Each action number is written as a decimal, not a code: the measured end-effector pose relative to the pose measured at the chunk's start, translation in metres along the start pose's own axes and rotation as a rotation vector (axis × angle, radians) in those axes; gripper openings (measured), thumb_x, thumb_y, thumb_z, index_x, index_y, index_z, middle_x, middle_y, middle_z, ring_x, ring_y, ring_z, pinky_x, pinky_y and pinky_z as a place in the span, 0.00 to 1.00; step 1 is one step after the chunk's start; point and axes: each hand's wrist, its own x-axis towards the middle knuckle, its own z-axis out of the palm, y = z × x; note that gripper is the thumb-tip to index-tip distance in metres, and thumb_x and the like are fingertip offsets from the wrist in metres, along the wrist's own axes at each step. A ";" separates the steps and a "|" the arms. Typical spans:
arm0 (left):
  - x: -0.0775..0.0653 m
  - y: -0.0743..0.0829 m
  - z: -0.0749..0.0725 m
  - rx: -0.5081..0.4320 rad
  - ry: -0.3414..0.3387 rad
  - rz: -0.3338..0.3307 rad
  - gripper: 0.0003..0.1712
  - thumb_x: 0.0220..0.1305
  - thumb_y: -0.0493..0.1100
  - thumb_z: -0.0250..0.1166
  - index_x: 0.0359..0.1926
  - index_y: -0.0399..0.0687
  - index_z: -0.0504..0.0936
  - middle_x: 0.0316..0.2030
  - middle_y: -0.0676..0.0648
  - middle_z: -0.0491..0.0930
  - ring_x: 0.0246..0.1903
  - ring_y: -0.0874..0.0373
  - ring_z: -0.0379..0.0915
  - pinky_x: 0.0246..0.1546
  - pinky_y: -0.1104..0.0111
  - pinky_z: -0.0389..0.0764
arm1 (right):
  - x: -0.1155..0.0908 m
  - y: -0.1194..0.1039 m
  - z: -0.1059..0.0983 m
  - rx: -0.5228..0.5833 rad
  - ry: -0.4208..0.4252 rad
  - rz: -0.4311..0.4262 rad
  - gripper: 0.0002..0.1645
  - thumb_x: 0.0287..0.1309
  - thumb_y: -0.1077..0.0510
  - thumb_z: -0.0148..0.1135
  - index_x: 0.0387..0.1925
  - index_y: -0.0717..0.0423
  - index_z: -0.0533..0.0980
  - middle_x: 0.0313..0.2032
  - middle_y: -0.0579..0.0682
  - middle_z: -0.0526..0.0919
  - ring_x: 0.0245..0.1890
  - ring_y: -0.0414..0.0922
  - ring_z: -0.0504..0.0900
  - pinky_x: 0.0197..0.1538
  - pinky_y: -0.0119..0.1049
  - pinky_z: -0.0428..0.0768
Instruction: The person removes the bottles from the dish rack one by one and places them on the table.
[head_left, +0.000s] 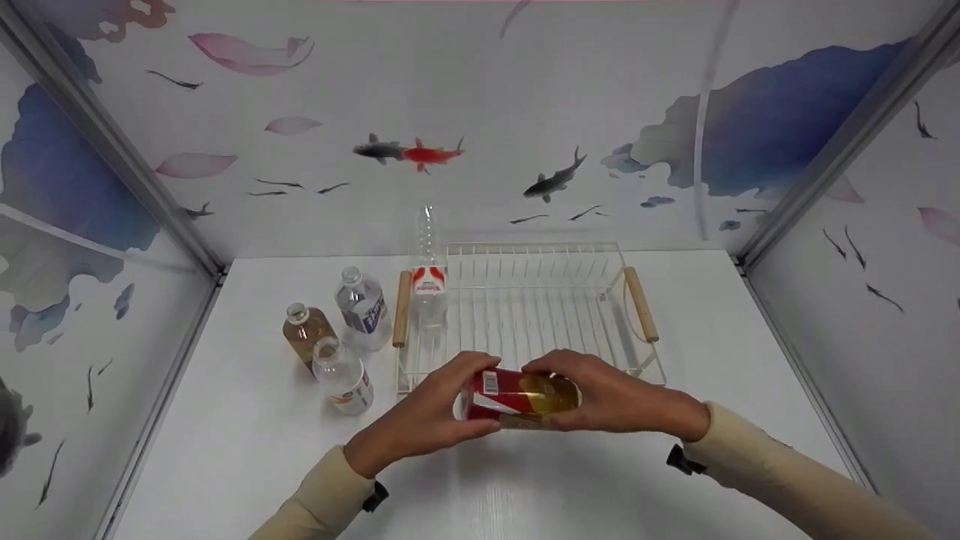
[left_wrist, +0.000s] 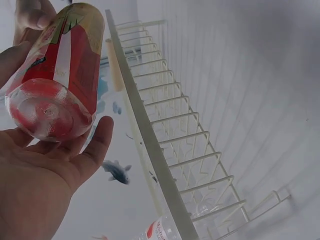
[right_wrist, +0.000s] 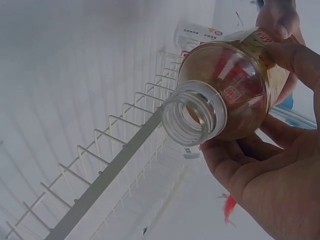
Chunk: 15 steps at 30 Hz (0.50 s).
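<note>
A capless plastic bottle (head_left: 517, 397) with a red and yellow label lies sideways between both hands, in front of the wire rack. My left hand (head_left: 435, 405) holds its base end; in the left wrist view the clear base (left_wrist: 47, 110) faces the camera, with fingers behind it. At the other end, my right hand (head_left: 607, 394) grips near the shoulder. The right wrist view shows the open threaded neck (right_wrist: 195, 114) and the right hand's (right_wrist: 270, 170) thumb and fingers around the bottle.
Behind the hands stands a cream wire rack (head_left: 525, 286) with wooden handles. A clear bottle (head_left: 429, 281) with a red-and-white label is in its left side. Left of the rack stand an amber bottle (head_left: 304, 330) and two clear bottles (head_left: 364, 311) (head_left: 346, 382). Printed panels enclose the white table.
</note>
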 end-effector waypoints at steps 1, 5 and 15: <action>0.000 0.000 0.001 0.002 -0.006 0.001 0.44 0.70 0.55 0.79 0.79 0.55 0.68 0.72 0.54 0.74 0.69 0.59 0.73 0.71 0.59 0.80 | 0.000 0.000 0.000 -0.003 -0.005 -0.004 0.37 0.64 0.53 0.81 0.72 0.47 0.76 0.64 0.39 0.82 0.59 0.43 0.81 0.61 0.40 0.86; 0.002 0.000 0.004 0.002 -0.026 0.005 0.42 0.70 0.54 0.79 0.77 0.55 0.70 0.70 0.54 0.76 0.67 0.60 0.75 0.69 0.63 0.81 | -0.001 -0.001 0.000 -0.025 -0.015 -0.026 0.37 0.64 0.54 0.80 0.72 0.47 0.76 0.64 0.38 0.81 0.59 0.42 0.80 0.61 0.41 0.86; 0.004 0.004 0.006 0.036 -0.055 -0.005 0.42 0.67 0.54 0.81 0.76 0.51 0.74 0.66 0.55 0.79 0.63 0.61 0.76 0.64 0.65 0.83 | -0.004 -0.005 -0.002 -0.067 -0.029 -0.048 0.36 0.65 0.56 0.80 0.71 0.48 0.77 0.63 0.39 0.82 0.58 0.42 0.80 0.60 0.41 0.86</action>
